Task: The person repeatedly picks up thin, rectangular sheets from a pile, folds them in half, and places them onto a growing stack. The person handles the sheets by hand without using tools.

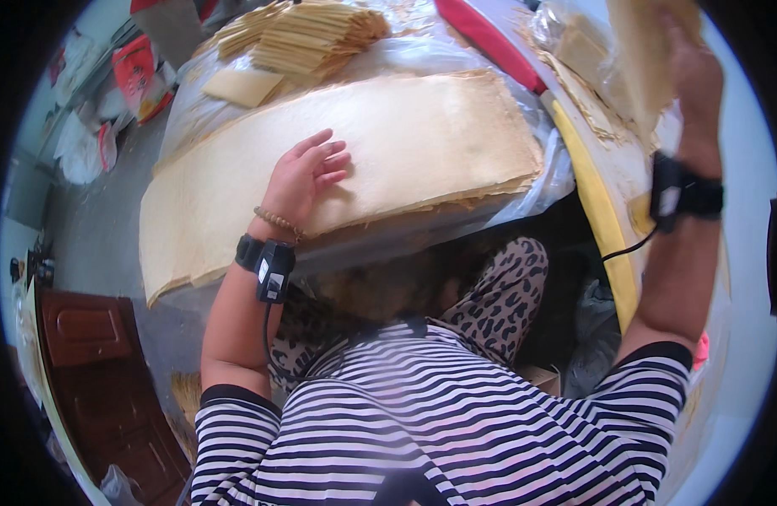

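Observation:
A long stack of thin cream sheets [422,126] with rough, crumbly brown edges lies across the table in front of me. My left hand [308,173] is over its middle, palm turned inward, fingers loosely bent and apart, with nothing in them. I cannot tell whether its side touches the top sheet. At the far right, my raised right hand [692,67] grips a tan sheet [643,63] that hangs down from it, slightly blurred. Part of that sheet and of the right fingers is hidden or smeared.
Folded tan pieces [317,38] are piled at the back, beside a flat square piece [241,87]. Clear plastic [557,169] covers the table. A red padded strip [489,42] and a yellow one [599,211] edge the right-hand surface. A brown cabinet [89,329] stands lower left.

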### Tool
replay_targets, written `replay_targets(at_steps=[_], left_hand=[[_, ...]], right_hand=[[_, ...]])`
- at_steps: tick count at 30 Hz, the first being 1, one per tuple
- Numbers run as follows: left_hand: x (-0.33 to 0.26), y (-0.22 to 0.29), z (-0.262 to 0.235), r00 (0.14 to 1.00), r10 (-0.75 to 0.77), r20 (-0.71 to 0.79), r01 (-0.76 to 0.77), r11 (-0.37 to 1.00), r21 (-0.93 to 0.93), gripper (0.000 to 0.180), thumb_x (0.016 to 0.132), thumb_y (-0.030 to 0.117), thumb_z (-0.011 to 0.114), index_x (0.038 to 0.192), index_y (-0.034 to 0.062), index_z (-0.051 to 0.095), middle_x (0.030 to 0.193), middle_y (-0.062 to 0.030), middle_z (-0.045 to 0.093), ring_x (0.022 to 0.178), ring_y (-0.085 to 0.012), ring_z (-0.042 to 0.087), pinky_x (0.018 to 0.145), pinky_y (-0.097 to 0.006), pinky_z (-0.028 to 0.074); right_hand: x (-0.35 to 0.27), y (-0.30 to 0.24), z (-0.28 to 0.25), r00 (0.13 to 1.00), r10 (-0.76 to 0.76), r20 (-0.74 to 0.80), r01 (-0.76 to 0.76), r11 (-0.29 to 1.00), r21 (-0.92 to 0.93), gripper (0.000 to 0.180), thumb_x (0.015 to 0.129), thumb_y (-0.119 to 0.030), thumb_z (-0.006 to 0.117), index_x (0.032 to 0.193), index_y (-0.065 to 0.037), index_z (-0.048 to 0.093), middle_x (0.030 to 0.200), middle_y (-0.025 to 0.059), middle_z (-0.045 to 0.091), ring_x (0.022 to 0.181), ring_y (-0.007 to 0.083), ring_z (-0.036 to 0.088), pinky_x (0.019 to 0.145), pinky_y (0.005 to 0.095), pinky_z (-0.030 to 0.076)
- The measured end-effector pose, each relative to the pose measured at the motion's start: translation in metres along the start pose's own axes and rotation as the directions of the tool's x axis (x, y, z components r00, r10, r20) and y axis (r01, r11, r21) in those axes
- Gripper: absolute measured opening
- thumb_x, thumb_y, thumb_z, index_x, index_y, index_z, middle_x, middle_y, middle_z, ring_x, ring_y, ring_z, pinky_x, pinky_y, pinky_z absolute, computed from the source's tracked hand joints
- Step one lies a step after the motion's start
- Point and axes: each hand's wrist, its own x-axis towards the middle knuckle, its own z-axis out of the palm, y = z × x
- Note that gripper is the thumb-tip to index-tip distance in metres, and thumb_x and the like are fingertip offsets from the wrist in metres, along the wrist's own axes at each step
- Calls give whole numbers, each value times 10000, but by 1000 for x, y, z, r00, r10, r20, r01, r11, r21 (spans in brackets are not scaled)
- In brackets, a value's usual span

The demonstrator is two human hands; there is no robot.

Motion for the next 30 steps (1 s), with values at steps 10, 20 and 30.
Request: replay_targets(at_steps=[10,20,30], left_hand=[[-67,21,-62,999,-47,-14,42,971,-233,816,1074,615,539,1537,-53,471,1460,-209,626,1231,-274,690,1007,-378,576],[-46,44,-161,982,-4,-188,70,936,345,550,964,134,769,1420,-105,576,1218,-148,746,1006,-206,749,898,-319,604],[-69,41,-102,731,526,435,-340,-272,900,819,874,321,882,1566,79,517,1501,-190,624,1399,-377,587,1178,-449,472]], right_hand=[[-206,-337,45,860,-327,392,-54,706,707,311,895,-15,606,1129,-106,789,926,165,775,811,342,754,699,438,607],[-216,-317,-5,752,-528,396,-350,189,917,399,960,-209,788,1310,-25,731,1183,176,772,1078,294,734,955,380,586],[-293,-199,19,-121,-40,992,-992,37,-119,845,1013,-761,488,1354,-7,658,1179,153,761,948,212,743,732,300,600]])
